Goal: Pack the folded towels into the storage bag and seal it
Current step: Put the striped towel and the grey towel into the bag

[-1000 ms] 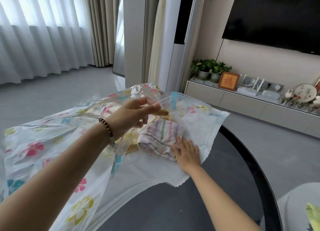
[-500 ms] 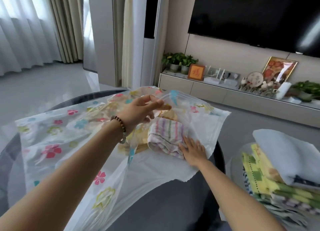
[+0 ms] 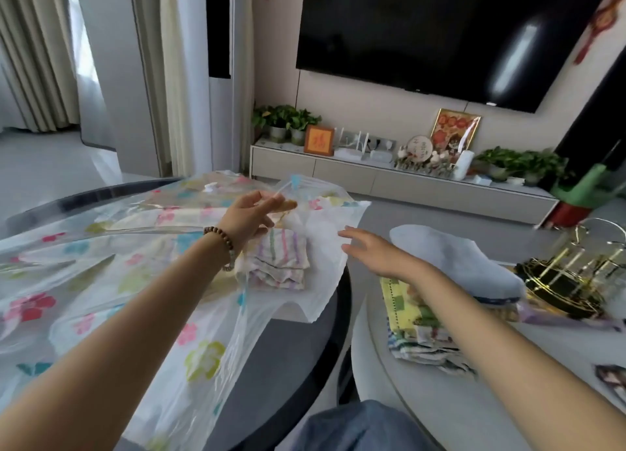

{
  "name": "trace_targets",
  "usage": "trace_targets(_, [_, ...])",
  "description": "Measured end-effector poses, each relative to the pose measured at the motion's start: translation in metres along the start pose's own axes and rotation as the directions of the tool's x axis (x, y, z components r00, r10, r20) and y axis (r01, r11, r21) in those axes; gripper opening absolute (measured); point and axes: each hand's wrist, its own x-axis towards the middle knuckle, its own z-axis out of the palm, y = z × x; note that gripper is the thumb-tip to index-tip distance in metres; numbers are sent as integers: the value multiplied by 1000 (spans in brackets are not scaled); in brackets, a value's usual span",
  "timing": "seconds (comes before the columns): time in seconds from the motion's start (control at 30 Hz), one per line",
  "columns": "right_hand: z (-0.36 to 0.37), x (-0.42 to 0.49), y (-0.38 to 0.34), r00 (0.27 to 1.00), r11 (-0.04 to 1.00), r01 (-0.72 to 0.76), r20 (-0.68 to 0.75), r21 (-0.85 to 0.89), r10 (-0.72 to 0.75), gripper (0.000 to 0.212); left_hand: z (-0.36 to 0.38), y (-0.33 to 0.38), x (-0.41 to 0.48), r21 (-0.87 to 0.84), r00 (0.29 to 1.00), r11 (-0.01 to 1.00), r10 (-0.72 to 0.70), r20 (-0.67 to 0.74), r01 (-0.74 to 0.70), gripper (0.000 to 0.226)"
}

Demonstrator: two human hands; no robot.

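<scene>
Your left hand [image 3: 252, 213], wrist ringed by a bead bracelet [image 3: 221, 244], reaches forward and pinches the upper film of the storage bag [image 3: 111, 264], lifting its mouth. Your right hand [image 3: 374, 252] hovers palm-down with fingers spread and loose, holding nothing. The bag is thin, glossy, crinkled plastic printed with flowers. Just under your left hand, inside the mouth, lies a striped towel [image 3: 279, 262], soft and folded square. Beneath your right forearm sits a stack of folded towels [image 3: 426, 318], a pale blue one on top.
</scene>
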Motion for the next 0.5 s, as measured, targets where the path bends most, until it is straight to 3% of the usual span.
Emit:
trace_targets(0.1, [-39,-28,7,998,999,23,-63,-24,-25,41,13,-9,4,23,1000,999,-24,6,24,19])
trace_targets(0.27, [-97,-44,45,996,991,-75,-48,-113,70,61,26,-17,9,78,998,996,-55,21,53,15])
trace_targets(0.5, [-143,-19,75,899,938,-307,273,-159,341,93,29,-21,14,115,995,990,-91,31,87,33])
